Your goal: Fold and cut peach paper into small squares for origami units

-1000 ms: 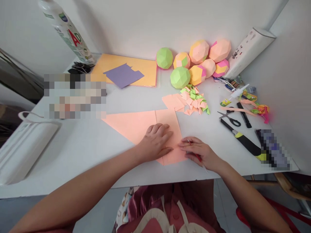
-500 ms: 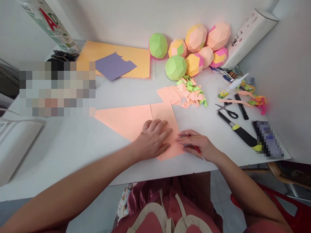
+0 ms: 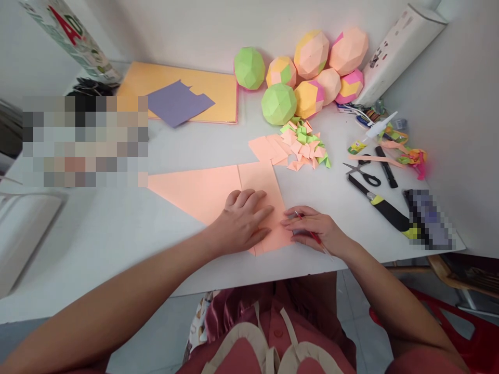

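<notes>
A large sheet of peach paper (image 3: 187, 189) with crease lines lies on the white table before me, its left end tapering to a point. My left hand (image 3: 245, 221) rests flat on its right part, fingers spread and pressing it down. At the paper's right edge is my right hand (image 3: 312, 228), its fingertips touching that edge. Between its fingers sits a slim red pen-like stick (image 3: 315, 237) with a clear end; its exact kind is hard to make out. Beyond the sheet lie smaller peach pieces (image 3: 263, 149) and a pile of folded peach and green bits (image 3: 306, 145).
Several faceted paper balls (image 3: 278, 104) stand at the back. On the right lie scissors (image 3: 364, 171), a black-and-yellow cutter (image 3: 390, 210), a glue bottle (image 3: 370, 134) and a blurred dark object (image 3: 431, 218). Purple paper (image 3: 179, 104) rests on a yellow stack (image 3: 226, 98) at back left.
The whole view has shifted slightly, so things appear a little further up and left. Both hands keep nearly the same pose on the peach paper.
</notes>
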A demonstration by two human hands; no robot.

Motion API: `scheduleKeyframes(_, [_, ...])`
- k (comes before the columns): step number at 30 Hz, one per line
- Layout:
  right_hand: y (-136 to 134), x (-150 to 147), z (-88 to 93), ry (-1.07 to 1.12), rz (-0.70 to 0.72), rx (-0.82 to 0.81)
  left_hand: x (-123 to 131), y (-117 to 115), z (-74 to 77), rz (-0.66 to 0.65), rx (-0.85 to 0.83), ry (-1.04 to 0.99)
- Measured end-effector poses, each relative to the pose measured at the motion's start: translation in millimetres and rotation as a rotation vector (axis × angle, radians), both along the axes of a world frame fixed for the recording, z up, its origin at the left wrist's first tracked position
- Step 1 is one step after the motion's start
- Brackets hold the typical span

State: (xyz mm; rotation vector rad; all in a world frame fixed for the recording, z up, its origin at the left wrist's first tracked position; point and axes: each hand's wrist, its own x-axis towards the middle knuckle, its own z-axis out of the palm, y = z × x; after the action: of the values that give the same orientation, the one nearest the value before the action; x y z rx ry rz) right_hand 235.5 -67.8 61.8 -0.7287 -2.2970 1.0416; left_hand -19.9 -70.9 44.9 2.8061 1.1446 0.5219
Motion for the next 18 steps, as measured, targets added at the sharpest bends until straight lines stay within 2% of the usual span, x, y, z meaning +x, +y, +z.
scheduleKeyframes(18, [-0.5, -2.0, 2.0, 0.001, -0.007, 0.003, 0.2, -0.1, 0.2, 0.01, -0.032, -0.011])
